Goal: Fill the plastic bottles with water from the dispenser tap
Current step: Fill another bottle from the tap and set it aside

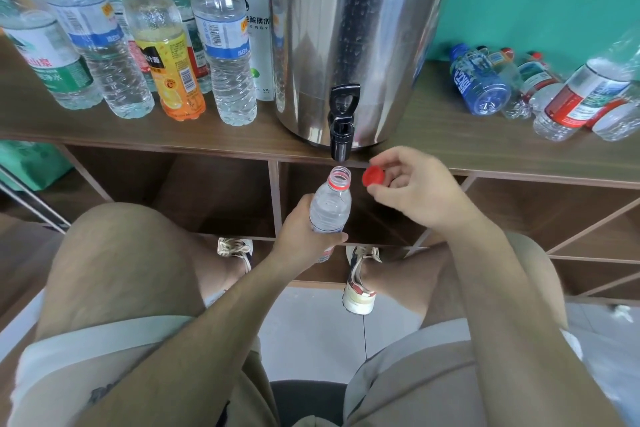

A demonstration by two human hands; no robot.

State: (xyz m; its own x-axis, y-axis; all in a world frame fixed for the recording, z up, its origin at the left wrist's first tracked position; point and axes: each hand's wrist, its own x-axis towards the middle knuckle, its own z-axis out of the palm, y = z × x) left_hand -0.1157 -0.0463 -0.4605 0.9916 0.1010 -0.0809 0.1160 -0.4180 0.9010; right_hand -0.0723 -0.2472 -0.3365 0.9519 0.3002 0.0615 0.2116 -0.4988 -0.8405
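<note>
My left hand (304,236) grips a small clear plastic bottle (330,204) around its body. The bottle stands upright with its open neck, ringed in red, just under the black tap (341,128) of the steel water dispenser (356,28). No water is seen running from the tap. My right hand (415,187) is to the right of the bottle's neck and pinches the red cap (374,177) between thumb and fingers.
Several upright bottles (221,35) stand on the wooden shelf (450,135) left of the dispenser, one orange (173,59). Several empty bottles (481,80) lie on their sides at the right. Open cubbyholes lie below the shelf. My knees and shoes are underneath.
</note>
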